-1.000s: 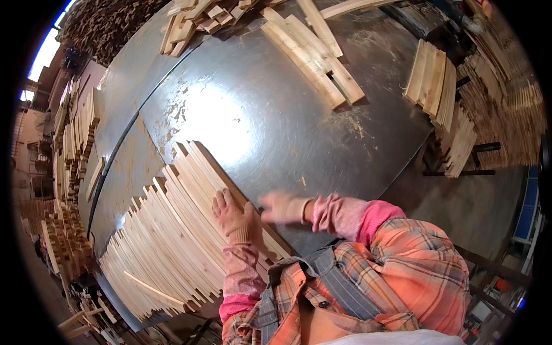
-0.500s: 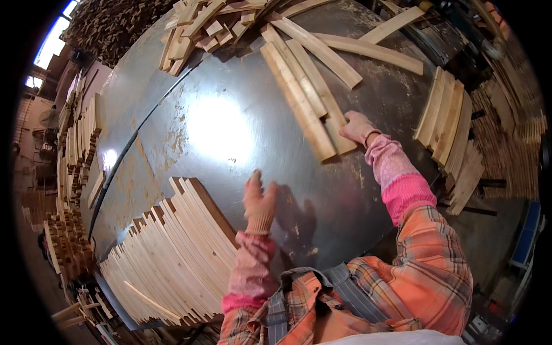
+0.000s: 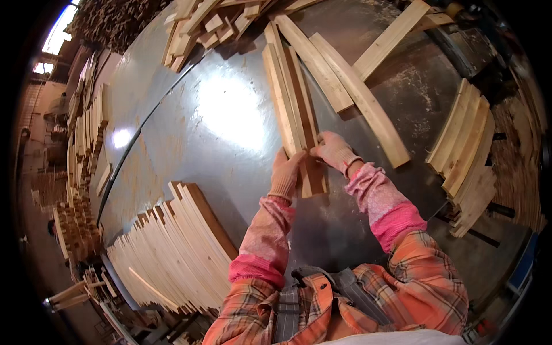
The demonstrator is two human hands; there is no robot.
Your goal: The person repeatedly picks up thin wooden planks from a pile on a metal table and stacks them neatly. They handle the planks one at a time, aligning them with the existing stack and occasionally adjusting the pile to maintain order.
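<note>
Steel table [image 3: 230, 115] – slat stack [image 3: 167, 253] at 8 o'clock, loose boards [image 3: 368, 103] at 1. Slat bundle [image 3: 293, 109] at centre, long axis 11-to-5. Both hands clasp its near end – left hand [image 3: 286, 172] flat on the left edge, right hand [image 3: 332, 151] gripping the right; equally near.

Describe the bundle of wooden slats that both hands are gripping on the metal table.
The bundle of pale wooden slats is several long, thin strips laid side by side, some darker brown, running away from the person across the shiny grey metal table. It lies flat on the table. The gloved left hand clasps its near left edge and the gloved right hand its right edge; the near ends jut past the hands.
</note>
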